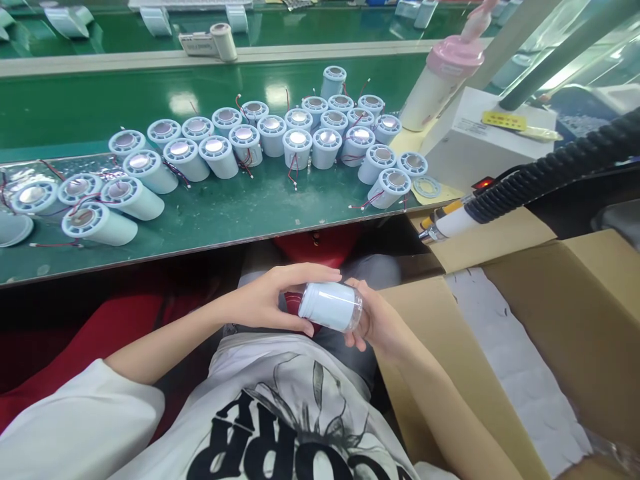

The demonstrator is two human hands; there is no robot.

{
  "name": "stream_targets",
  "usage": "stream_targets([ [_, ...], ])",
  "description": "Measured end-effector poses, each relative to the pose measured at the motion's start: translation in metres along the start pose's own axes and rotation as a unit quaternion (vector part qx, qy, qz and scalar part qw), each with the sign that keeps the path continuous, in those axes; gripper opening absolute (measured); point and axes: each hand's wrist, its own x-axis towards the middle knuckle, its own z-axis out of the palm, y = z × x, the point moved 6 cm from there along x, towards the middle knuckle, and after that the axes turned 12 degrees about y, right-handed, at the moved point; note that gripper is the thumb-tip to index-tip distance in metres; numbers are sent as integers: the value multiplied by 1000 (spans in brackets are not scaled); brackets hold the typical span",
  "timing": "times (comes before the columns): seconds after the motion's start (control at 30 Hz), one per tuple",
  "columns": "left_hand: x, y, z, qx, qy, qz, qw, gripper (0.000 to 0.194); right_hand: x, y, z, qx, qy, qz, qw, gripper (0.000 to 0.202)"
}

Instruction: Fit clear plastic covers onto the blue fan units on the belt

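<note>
A light blue cylinder with a clear cap at its right end lies sideways between my hands, above my lap. My left hand curves around its left end, thumb below and fingers above. My right hand grips the clear right end, its fingers partly hidden behind the cylinder. On the green bench in front stand several similar light blue cylinders with round metallic centres on top and thin red and dark wires with small white plugs.
An open cardboard box with white sheets is at the right. Near the bench's right end are a pink-topped bottle, a white box-shaped base and a black corrugated hose. A conveyor runs behind.
</note>
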Motion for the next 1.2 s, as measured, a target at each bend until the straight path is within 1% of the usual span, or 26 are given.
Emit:
stream_targets([
  [0.17,1,-1,1,-26,10,3,1000,77,-1,8,3,18,-15,72,997,54],
  [0.3,3,1,0,-12,15,26,999,74,-4,11,4,38,-12,135,990,62],
  [0.37,4,2,-1,1,18,29,999,72,-6,11,6,45,-23,158,986,66],
  [0.43,4,3,0,8,22,24,999,69,-6,13,7,42,-38,173,983,69],
  [0.5,3,4,1,3,25,3,1000,67,-6,16,7,21,-53,162,985,72],
  [0.53,3,4,2,-4,27,-15,1000,66,-5,17,6,6,-62,139,988,73],
  [0.57,2,3,2,-15,30,-38,999,65,-4,16,5,-8,-65,96,993,74],
  [0.6,2,2,3,-27,33,-65,997,65,-2,12,2,-23,-58,29,998,72],
  [0.63,1,1,4,-41,36,-91,994,64,-2,5,-1,-44,-43,-58,996,69],
  [0.67,0,0,5,-54,40,-114,991,64,-4,-3,-6,-77,-19,-157,984,66],
  [0.7,0,-1,5,-65,42,-133,988,64,-8,-11,-9,-121,6,-260,958,67],
  [0.73,-1,-2,6,-71,43,-149,985,64,-15,-18,-11,-174,26,-354,919,66],
  [0.77,-1,-3,6,-74,41,-163,983,64,-21,-22,-10,-229,37,-428,873,63],
  [0.8,-1,-5,6,-77,38,-174,981,65,-26,-24,-9,-276,40,-475,835,57],
  [0.83,-1,-6,7,-79,33,-180,980,66,-29,-24,-9,-303,38,-497,812,50],
  [0.87,0,-6,6,-80,27,-178,980,68,-30,-25,-10,-306,35,-496,812,46],
  [0.9,1,-5,6,-77,19,-165,983,72,-29,-25,-12,-287,34,-474,832,45],
  [0.97,4,-1,6,-63,-1,-123,990,76,-24,-22,-16,-213,32,-388,896,48],
  [1.0,4,0,6,-58,-11,-108,992,76,-21,-20,-18,-175,30,-339,924,49],
  [1.03,5,1,7,-60,-20,-103,993,75,-19,-18,-18,-145,26,-296,944,49],
  [1.1,4,0,9,-92,-31,-124,987,72,-18,-14,-17,-119,23,-246,962,51],
  [1.2,0,-7,14,-153,-38,-172,972,73,-16,-11,-18,-112,31,-224,968,54],
])
